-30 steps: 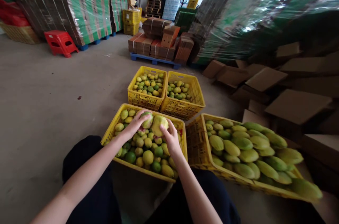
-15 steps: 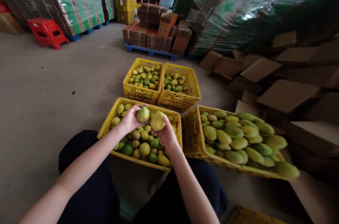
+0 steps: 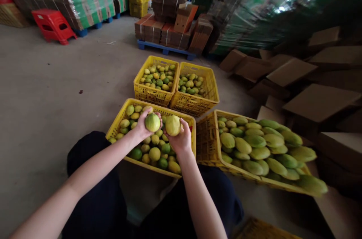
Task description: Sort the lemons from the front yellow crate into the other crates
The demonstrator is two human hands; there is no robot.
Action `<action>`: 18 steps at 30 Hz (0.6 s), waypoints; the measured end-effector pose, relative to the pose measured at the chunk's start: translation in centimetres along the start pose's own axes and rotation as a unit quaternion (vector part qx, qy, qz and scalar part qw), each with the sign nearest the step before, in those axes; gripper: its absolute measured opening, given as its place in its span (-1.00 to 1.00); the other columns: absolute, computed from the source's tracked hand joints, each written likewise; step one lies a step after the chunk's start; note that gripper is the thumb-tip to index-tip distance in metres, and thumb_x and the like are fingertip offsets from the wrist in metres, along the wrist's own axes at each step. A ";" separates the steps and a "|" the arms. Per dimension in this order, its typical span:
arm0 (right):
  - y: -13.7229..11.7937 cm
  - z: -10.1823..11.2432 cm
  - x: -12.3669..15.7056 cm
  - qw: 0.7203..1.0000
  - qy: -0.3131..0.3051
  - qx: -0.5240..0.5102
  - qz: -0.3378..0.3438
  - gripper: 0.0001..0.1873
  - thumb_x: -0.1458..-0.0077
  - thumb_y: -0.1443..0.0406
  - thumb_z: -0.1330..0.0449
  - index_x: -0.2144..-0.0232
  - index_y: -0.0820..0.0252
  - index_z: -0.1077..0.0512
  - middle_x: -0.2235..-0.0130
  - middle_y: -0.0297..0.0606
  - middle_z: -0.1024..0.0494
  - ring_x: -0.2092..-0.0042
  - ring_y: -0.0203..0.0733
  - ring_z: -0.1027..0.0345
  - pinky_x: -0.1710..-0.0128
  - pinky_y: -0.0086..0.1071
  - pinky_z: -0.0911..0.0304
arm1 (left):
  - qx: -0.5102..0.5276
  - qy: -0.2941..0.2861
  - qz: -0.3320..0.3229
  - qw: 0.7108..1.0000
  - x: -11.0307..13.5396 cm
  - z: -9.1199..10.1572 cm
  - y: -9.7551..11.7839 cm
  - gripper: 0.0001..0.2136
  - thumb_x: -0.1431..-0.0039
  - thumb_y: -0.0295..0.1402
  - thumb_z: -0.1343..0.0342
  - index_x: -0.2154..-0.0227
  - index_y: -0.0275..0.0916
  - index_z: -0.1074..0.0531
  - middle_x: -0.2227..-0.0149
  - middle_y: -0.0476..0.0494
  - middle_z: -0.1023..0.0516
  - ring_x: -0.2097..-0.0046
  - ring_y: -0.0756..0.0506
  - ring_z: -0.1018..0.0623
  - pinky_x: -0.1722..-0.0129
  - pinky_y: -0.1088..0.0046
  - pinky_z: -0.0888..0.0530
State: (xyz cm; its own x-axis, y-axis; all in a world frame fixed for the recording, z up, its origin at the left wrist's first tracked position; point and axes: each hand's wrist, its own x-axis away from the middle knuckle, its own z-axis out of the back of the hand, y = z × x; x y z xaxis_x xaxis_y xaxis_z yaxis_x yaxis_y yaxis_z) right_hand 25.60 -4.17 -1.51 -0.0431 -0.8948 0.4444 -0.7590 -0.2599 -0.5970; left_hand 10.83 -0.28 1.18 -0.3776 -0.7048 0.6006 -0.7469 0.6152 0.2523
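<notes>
My left hand [image 3: 143,127] grips a round yellow-green fruit [image 3: 152,122] and my right hand [image 3: 179,139] grips a second, yellower fruit [image 3: 172,125]. Both fruits are held side by side, a little apart, above the near yellow crate [image 3: 120,124], which is filled with several small green and yellow round fruits. My forearms reach forward over my dark-trousered knees.
Two more yellow crates [image 3: 157,95] [image 3: 210,92] of small fruit stand behind the near one. A yellow crate [image 3: 206,144] at the right holds several large green mangoes. Flat cardboard boxes [image 3: 319,99] are piled at right; a red stool [image 3: 52,24] and wrapped pallets stand at the back.
Both hands have lifted the two fruits slightly and turned them palm-up. The view has tilted down a little.
</notes>
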 end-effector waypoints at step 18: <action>0.4 -0.3 0.0 1.000 0.024 0.003 0.003 -0.66 0.19 0.02 -0.39 0.43 0.06 -0.44 0.49 -0.41 -0.58 0.49 -0.17 -0.49 0.59 -0.35 -0.38 | 0.012 0.077 -0.032 0.996 0.5 0.8 1.5 -0.72 -0.38 -0.40 0.15 0.10 -0.23 -0.49 0.45 -0.10 -0.55 0.40 -0.10 -0.62 0.28 0.32 -0.65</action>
State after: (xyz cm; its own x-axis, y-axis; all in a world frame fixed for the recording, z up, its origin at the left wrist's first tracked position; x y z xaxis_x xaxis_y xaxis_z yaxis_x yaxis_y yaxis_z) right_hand 25.14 -4.21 -1.54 -0.0789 -0.8786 0.4711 -0.7550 -0.2559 -0.6037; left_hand 9.09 -0.01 1.22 -0.2418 -0.6790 0.6932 -0.7806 0.5604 0.2766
